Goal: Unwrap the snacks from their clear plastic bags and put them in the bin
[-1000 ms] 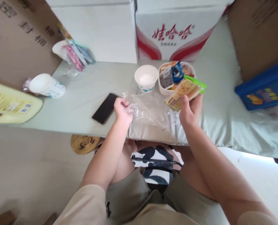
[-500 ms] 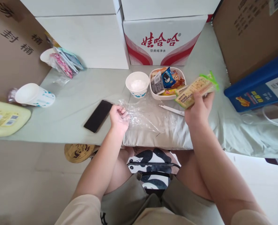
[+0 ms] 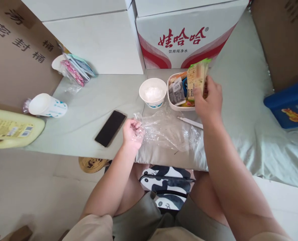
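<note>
My left hand (image 3: 132, 134) is closed on the near left edge of a crumpled clear plastic bag (image 3: 170, 129) lying on the grey-green cloth. My right hand (image 3: 209, 100) grips a yellow snack packet with a green end (image 3: 196, 78), held upright over the white snack tray (image 3: 172, 104). The tray holds several small wrapped snacks. A white paper bowl (image 3: 153, 92) stands just left of the tray. A thin white stick-like tool (image 3: 190, 122) lies on the cloth by my right wrist.
A black phone (image 3: 110, 128) lies left of my left hand. A paper cup (image 3: 47, 105) lies on its side at the left, near a yellow jug (image 3: 10, 131). White and red cartons (image 3: 184, 36) line the back; a blue box (image 3: 288, 107) sits at the right.
My right hand has carried the yellow packet from the right side up and left, over the snack tray, turning it upright. My left hand keeps hold of the plastic bag.
</note>
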### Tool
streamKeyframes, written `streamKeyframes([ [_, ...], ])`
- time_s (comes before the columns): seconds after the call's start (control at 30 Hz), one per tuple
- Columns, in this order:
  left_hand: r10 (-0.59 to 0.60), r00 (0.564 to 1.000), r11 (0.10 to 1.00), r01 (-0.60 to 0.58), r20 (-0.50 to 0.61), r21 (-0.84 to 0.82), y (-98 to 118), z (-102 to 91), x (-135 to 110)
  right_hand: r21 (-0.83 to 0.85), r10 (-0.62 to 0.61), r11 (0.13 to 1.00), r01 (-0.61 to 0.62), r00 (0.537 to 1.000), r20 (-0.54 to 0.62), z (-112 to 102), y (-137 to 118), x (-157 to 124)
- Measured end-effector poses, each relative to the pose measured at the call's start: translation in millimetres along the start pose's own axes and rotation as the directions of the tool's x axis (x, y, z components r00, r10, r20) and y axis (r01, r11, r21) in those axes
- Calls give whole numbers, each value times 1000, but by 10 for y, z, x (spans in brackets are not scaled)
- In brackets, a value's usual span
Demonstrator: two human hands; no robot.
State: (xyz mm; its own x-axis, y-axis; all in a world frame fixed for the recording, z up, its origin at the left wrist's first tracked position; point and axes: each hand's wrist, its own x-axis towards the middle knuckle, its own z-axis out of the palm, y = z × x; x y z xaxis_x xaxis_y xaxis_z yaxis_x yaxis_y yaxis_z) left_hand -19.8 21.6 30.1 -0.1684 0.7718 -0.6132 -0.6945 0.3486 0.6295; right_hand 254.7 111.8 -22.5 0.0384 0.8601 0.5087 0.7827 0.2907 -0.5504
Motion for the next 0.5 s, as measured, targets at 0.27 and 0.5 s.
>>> streamKeyframes([
  [0.27, -6, 1000, 1000, 6, 13, 10, -77, 56, -13, -89, 39, 995, -38, 999, 6, -64, -139, -120],
  [0.5, 13, 1000, 995, -14, 15, 99, -77, 43, -8, 21, 70, 997, -68, 990, -123, -207, -474, -199],
])
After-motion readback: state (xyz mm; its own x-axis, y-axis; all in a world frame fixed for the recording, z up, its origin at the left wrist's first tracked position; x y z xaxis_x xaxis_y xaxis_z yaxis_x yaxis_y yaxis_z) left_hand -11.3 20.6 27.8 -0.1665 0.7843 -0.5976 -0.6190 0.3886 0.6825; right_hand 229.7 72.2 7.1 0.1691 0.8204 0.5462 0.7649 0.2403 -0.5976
